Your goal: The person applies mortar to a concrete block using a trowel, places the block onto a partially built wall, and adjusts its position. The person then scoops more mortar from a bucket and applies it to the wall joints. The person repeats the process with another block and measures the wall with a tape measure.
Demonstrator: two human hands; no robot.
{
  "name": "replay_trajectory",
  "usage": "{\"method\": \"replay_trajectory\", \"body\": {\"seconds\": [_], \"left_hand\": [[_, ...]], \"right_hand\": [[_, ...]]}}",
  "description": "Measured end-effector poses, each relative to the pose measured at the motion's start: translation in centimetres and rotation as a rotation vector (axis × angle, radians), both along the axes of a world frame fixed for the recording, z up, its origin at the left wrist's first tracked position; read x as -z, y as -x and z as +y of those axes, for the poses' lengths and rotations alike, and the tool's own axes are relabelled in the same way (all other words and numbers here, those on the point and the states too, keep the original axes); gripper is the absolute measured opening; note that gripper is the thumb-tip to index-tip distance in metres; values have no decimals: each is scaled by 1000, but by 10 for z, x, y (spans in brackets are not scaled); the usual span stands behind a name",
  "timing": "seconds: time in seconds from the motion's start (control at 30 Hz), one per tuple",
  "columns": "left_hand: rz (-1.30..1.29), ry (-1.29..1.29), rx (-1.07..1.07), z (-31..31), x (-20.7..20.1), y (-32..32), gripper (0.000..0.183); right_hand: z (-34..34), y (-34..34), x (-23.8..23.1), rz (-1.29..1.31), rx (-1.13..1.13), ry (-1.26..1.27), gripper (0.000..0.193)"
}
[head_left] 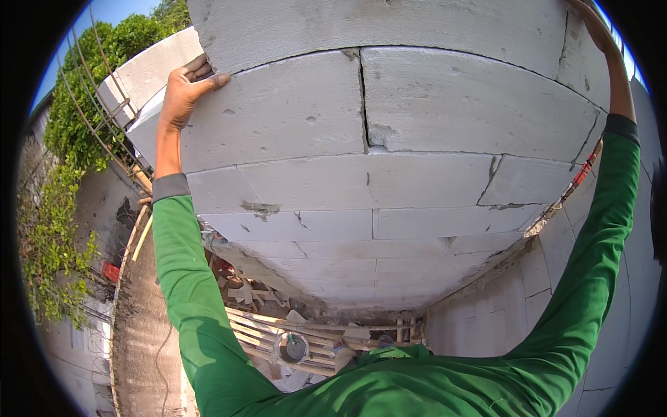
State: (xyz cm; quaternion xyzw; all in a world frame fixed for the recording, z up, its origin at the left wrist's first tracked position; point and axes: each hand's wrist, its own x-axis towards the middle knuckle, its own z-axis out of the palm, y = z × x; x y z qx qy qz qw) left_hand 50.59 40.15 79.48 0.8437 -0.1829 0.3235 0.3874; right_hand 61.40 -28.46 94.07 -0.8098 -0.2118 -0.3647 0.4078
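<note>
A wall of large white lightweight concrete blocks (pixel 451 104) rises in front of me. At its top lies a long white block (pixel 382 24), its upper edge out of view. My left hand (pixel 186 89) is closed at that block's left end: the fingers curl against the end and the thumb lies near the joint below. High at the right, my right hand (pixel 594 26) reaches to the upper edge near the block's right end. Its fingertips are cut off by the picture's edge. A vertical gap (pixel 363 104) shows between two blocks one course lower.
Far below, a bucket (pixel 292 349) with grey contents and a tool stands on bamboo poles (pixel 260 333), near my feet. Thin steel bars (pixel 94 115) stick up at the left, beside leafy branches (pixel 66 236). Another block wall (pixel 479 309) stands at the right.
</note>
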Motion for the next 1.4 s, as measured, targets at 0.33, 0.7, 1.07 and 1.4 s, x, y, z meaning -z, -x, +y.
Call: {"method": "replay_trajectory", "body": {"seconds": [0.33,0.7,1.07,1.4], "left_hand": [[-35,-45,-126,13,3,-3,72],[89,-23,-90,8,0,-4,75],[-50,31,-44,5,2,2,71],[-31,47,-162,23,1,-3,60]], "right_hand": [[5,3,-6,-150,5,172,42],[19,2,-29,-105,-31,124,37],[141,-89,-132,10,-476,52,33],[360,-63,-82,-644,8,824,17]]}}
